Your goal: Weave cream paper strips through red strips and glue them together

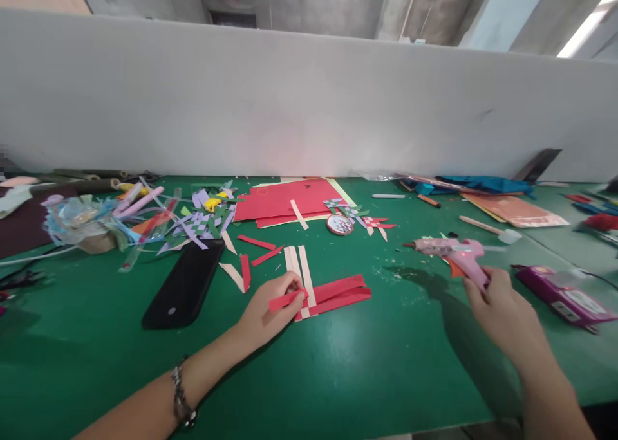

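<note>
My left hand (275, 305) pinches the end of a red paper strip (282, 300) over a small weave on the table. In that weave, red strips (342, 292) stretch right and cream strips (305, 269) point away from me, crossing beside my fingertips. My right hand (502, 308) is wrapped round the handle of a pink glue gun (456, 253), raised above the table with its nozzle facing left. Loose red strips (265, 253) and a cream strip (233, 276) lie left of the weave.
A black phone (186, 285) lies left of my left hand. Behind are red paper sheets (284, 202), a round badge (340, 224) and a heap of purple and green strips (200, 218). A purple box-shaped device (562, 295) sits at right, near a wooden-handled tool (487, 228).
</note>
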Available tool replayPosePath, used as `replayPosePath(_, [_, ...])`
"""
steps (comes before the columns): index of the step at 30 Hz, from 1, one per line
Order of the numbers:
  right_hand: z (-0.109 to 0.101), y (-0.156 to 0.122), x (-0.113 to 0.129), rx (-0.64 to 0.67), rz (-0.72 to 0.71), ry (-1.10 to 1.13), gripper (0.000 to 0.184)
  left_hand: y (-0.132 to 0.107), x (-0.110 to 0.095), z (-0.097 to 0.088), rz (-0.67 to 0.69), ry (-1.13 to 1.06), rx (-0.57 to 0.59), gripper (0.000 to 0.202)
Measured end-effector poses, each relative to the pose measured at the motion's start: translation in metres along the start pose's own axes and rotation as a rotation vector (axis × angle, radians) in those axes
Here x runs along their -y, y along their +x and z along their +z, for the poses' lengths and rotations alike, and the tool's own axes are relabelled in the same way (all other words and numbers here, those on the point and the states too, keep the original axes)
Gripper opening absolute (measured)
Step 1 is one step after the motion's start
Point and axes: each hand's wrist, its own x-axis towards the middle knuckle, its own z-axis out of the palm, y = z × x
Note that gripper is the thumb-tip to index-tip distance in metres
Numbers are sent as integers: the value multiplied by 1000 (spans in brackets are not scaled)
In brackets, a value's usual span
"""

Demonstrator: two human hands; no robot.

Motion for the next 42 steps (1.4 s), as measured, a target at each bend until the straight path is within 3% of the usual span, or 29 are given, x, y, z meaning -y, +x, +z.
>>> replayPosePath(2, [-9, -3, 22, 47, 42, 90, 34, 0, 0, -1, -5, -8, 4, 13])
replayPosePath(4, [-11, -7, 44, 148, -58, 158, 42, 0, 1, -1, -17, -20, -8, 9])
replayPosePath(9, [8, -20, 74, 126, -271, 147, 48, 0, 1, -4, 3, -57, 3, 16])
replayPosePath(16, [28, -32, 83, 101, -410, 66, 39, 1, 0, -3, -18, -19, 4, 14])
replayPosePath(42, [29, -38, 90, 94, -522, -22, 33, 3, 1, -1, -62, 6, -20, 10])
